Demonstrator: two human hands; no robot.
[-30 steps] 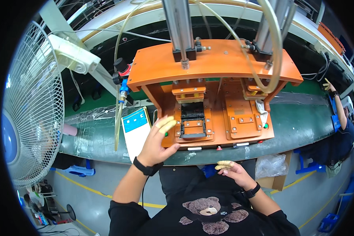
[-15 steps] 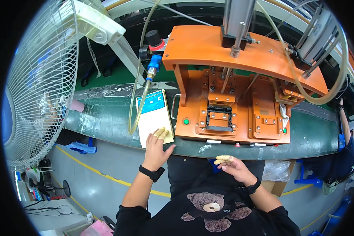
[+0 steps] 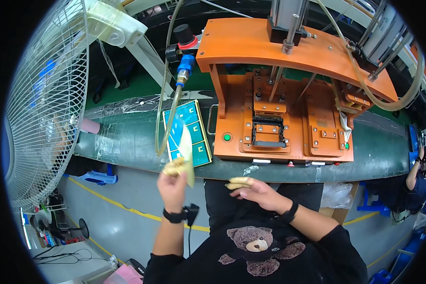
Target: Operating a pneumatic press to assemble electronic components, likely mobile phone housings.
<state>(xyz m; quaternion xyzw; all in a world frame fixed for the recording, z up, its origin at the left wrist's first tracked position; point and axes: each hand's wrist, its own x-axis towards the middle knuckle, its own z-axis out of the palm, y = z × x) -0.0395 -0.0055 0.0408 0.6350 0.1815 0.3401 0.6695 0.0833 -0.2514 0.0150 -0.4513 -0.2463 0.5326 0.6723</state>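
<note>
My left hand (image 3: 172,182), with pale yellow cots on its fingers, pinches a thin pale yellow sheet of backing paper (image 3: 186,149). The paper stands tilted, blurred by motion, over a sheet of blue-green stickers (image 3: 196,142) with yellow edges, lying on the green bench. My right hand (image 3: 255,191) hovers over my lap near the bench's front edge. Its cot-covered fingers are stretched out side by side, the thumb below them, and I see nothing held. Ahead of it, a black rectangular frame (image 3: 269,143) sits in the left fixture of an orange press (image 3: 232,146).
A large caged fan (image 3: 57,94) stands at the left. A clear hose (image 3: 168,132) hangs down over the sticker sheet from a blue fitting (image 3: 186,64). A pink roll (image 3: 90,126) lies on the bench (image 3: 123,146). Another person (image 3: 412,184) is at the far right.
My left hand has lifted the pale top paper off the stack toward me, baring the blue-green stickers. My right hand has moved left. The view has shifted slightly.
</note>
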